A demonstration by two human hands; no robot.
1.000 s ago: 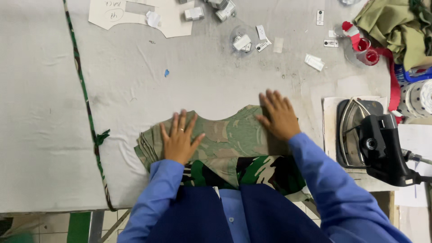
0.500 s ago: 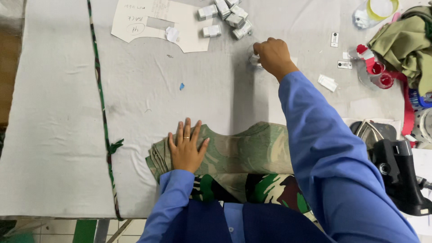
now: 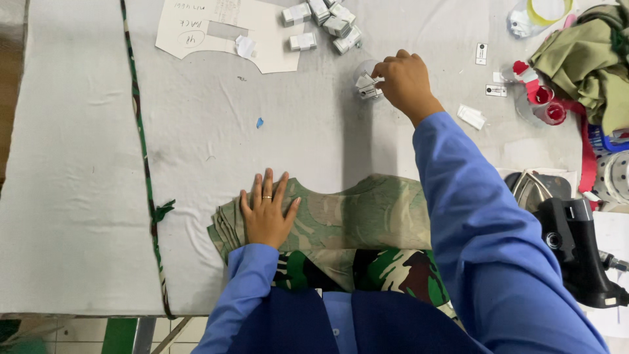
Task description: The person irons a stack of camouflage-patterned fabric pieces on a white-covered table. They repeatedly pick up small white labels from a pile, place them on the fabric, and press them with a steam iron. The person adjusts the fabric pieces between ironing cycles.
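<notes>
Right hand at a small folded tag, left hand flat on camouflage cloth

The small white folded tag (image 3: 367, 85) lies on the grey table (image 3: 85, 196), far side; the right hand (image 3: 406, 82) curls its fingers onto it, though the grip itself is hidden. The left hand (image 3: 265, 213), fingers spread, presses the camouflage fabric piece (image 3: 360, 216) at the near edge. 5 similar tags (image 3: 324, 19) cluster beside a paper pattern (image 3: 216, 29).

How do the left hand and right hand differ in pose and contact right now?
The left hand lies flat, fingers spread, palm down on the folded camouflage fabric piece near the table's front edge; the right hand is stretched far forward, fingers curled at a small white folded label on the grey cloth-covered table. The left hand shows a ring; none is visible on the right hand. Both arms wear blue sleeves.
</notes>
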